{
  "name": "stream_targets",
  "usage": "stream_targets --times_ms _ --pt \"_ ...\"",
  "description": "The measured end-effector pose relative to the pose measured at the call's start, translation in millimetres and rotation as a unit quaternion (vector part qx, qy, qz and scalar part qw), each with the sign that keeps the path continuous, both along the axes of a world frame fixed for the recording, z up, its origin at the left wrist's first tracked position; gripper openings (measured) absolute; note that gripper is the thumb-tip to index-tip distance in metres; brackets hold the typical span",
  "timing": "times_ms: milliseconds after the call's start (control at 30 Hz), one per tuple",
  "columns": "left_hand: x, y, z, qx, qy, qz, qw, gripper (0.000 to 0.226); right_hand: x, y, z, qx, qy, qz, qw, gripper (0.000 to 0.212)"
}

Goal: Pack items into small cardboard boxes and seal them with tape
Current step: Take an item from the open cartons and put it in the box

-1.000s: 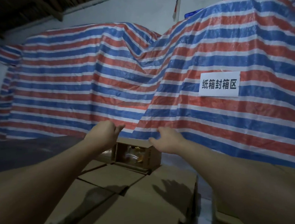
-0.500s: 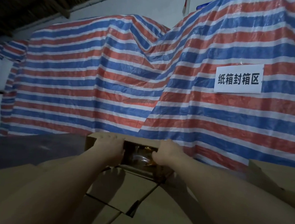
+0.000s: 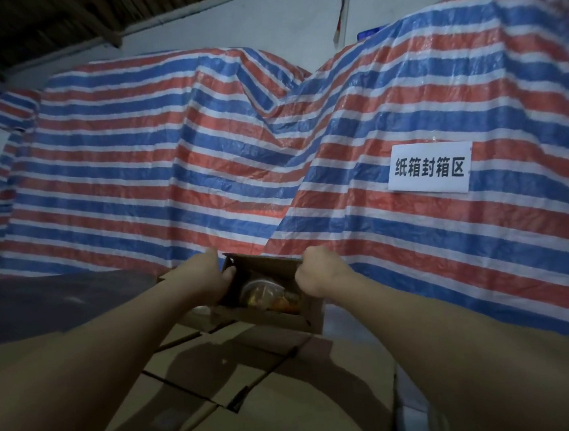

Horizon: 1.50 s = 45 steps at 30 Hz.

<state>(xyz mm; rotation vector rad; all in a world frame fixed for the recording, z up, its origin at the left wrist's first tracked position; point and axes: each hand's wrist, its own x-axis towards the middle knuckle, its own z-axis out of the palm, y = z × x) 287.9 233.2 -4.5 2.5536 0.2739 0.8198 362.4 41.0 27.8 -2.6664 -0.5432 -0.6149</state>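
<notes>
Above stacked cartons (image 3: 221,368), both arms are reaching out, left hand (image 3: 209,278) and right hand (image 3: 315,274) each gripping, fingers curled, one small open box (image 3: 274,314) holding one jar (image 3: 259,291).

Room to reach is tight behind the box and wider at its left.

The small open brown cardboard box (image 3: 271,314) is flanked by the left hand (image 3: 202,281) and the right hand (image 3: 319,273), each gripping a side wall, so both side approaches are taken; only the open mouth between them is clear, with a round clear-lidded container (image 3: 259,291) filling its floor. Just behind, the red, white and blue striped plastic tarpaulin (image 3: 175,163) rises like a wall, bearing a white paper sign (image 3: 429,169). The flat brown cardboard sheets (image 3: 220,365) in front lie low. A dark flat surface (image 3: 53,304) on the left stands open.
</notes>
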Motion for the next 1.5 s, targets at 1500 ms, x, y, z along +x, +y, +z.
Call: stream_targets --times_ms 1500 --pt "-359.4 -278.2 17.0 -0.516 0.028 -0.355 0.779 0.016 -405.5 -365.9 26.8 0.154 0.359 0.093 0.916 0.025"
